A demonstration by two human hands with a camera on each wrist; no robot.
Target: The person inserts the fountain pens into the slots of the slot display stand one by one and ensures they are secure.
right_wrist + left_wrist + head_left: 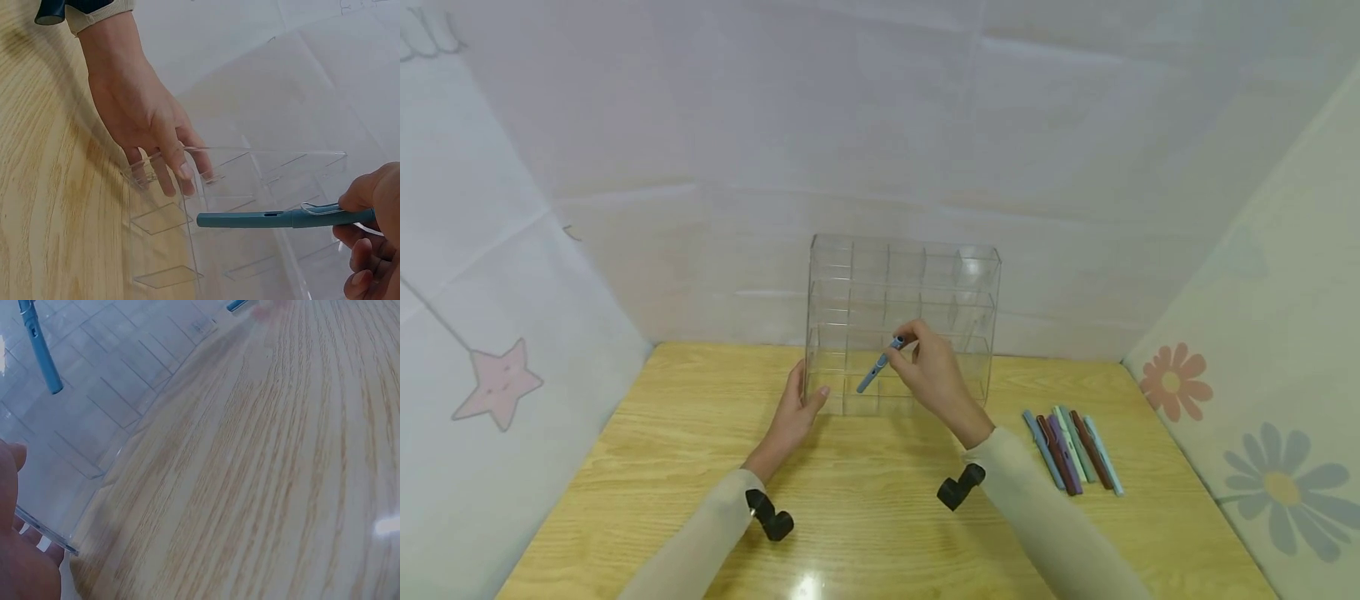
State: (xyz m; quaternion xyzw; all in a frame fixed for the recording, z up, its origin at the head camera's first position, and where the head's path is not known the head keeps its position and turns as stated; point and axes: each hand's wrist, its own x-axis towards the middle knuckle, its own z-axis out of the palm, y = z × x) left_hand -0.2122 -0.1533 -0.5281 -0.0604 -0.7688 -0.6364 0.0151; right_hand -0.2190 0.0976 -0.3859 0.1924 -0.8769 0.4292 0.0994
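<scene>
A clear plastic rack (904, 290) with rows of small compartments stands upright near the back of the table. My left hand (792, 412) holds its lower left edge, thumb in front and fingers around the side; the right wrist view shows this left hand (147, 119) from across the rack. In my right hand (931, 371) a blue pen (878, 367) is pinched by its capped, clipped end. The pen slants down to the left in front of the lower compartments. From the left wrist, the blue pen (42, 353) hangs before the clear panel.
Several pens (1078, 450) in blue, dark red, purple and green tones lie side by side on the wooden table (865, 517) at the right. A pale fabric backdrop (895, 125) rises right behind the rack, with printed side walls left and right.
</scene>
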